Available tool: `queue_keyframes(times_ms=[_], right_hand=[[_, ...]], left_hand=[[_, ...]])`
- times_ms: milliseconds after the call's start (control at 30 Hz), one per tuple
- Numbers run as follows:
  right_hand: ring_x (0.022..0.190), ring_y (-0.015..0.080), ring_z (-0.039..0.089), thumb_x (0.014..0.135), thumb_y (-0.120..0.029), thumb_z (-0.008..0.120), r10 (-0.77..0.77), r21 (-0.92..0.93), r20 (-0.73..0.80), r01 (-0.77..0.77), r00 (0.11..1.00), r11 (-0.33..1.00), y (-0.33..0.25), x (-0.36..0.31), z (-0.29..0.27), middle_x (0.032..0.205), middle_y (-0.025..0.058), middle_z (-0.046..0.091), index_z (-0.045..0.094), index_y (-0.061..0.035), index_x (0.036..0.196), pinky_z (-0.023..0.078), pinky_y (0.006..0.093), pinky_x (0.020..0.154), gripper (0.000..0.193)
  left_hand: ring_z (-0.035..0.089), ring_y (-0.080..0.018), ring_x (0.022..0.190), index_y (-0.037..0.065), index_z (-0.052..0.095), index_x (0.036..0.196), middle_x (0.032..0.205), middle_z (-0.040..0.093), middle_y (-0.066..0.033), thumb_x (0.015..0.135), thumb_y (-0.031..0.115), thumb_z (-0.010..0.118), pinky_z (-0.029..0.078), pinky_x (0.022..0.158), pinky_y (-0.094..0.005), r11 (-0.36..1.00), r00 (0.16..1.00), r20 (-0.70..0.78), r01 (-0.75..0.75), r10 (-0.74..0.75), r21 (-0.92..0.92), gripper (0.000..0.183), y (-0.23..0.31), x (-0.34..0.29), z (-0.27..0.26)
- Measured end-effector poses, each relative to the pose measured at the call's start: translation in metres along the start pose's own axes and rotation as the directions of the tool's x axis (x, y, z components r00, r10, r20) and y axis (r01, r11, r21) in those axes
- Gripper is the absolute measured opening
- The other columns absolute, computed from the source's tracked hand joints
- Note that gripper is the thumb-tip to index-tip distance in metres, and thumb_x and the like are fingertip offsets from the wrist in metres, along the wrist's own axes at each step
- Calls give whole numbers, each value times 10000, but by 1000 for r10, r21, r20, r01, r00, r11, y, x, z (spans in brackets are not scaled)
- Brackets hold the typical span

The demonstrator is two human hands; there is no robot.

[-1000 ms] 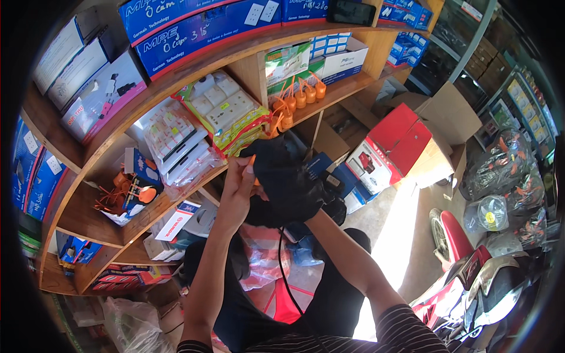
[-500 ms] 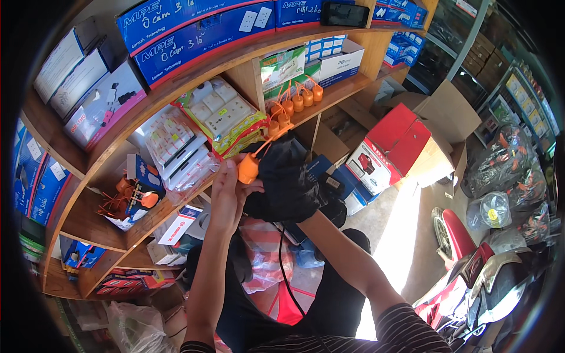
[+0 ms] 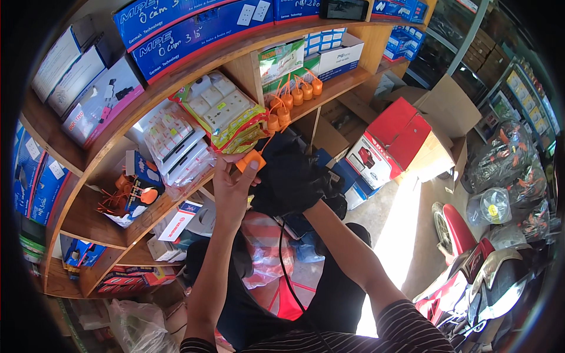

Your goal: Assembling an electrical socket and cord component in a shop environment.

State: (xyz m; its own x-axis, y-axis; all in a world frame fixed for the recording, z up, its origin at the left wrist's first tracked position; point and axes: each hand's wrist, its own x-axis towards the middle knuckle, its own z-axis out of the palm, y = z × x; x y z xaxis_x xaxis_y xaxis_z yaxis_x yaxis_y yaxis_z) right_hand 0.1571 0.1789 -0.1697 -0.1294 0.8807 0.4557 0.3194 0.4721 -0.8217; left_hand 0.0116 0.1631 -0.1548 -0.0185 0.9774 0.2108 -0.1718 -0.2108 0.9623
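Glossy orange rounded plastic piece with thin orange cord point(image 3: 252, 160), pinched between thumb and fingers of left hand point(image 3: 231, 189). Soft, wrinkled matte-black material point(image 3: 289, 173) just right of those fingers; covers right hand, can't tell its grip. Beyond left fingers: row of bell-shaped orange plastic pieces point(image 3: 297, 96) along plain brown wooden shelf point(image 3: 342, 86).

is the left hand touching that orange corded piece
Touching: the head view shows the left hand with its thumb laid on the orange corded piece.
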Motion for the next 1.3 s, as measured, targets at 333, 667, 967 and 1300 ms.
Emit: queue_keyframes(times_ms=[333, 667, 967, 1300], right_hand=[[917, 314, 623, 904, -214, 591, 117, 305, 132, -152, 984, 940, -4, 3, -6, 955, 133, 630, 617, -61, 1066, 505, 408, 773, 224], [915, 317, 617, 896, -210, 613, 79, -101, 131, -66, 988, 993, 24, 0, 4, 974, 144, 618, 624, -49, 1024, 500, 393, 775, 206], [831, 323, 631, 951, -170, 520, 84, -316, -246, -162, 966, 935, 26, 18, -14, 866, 160, 604, 563, -30, 990, 493, 414, 726, 152], [784, 299, 618, 929, -148, 551, 64, -43, -77, -67, 995, 997, 6, 14, 1, 833, 141, 591, 586, -50, 955, 483, 415, 705, 107]], left_hand=[[580, -97, 722, 89, 564, 1088, 980, 630, -34, 1021, 278, 575, 485, 589, -268, 958, 986, -48, 140, -157, -248, 201, 1, 6, -13], [574, -88, 698, 52, 549, 1073, 921, 620, -53, 1010, 374, 580, 496, 629, -243, 981, 989, 9, 142, -144, 135, 330, 0, 3, -8], [545, -94, 686, 50, 548, 1030, 835, 577, -34, 1020, 368, 545, 477, 634, -260, 978, 981, -44, 190, -187, 83, 318, -1, 2, -9], [375, -66, 508, 133, 543, 966, 652, 439, 34, 1035, 457, 429, 342, 519, -236, 748, 882, 147, 460, -448, -478, 351, 3, 4, -13]])
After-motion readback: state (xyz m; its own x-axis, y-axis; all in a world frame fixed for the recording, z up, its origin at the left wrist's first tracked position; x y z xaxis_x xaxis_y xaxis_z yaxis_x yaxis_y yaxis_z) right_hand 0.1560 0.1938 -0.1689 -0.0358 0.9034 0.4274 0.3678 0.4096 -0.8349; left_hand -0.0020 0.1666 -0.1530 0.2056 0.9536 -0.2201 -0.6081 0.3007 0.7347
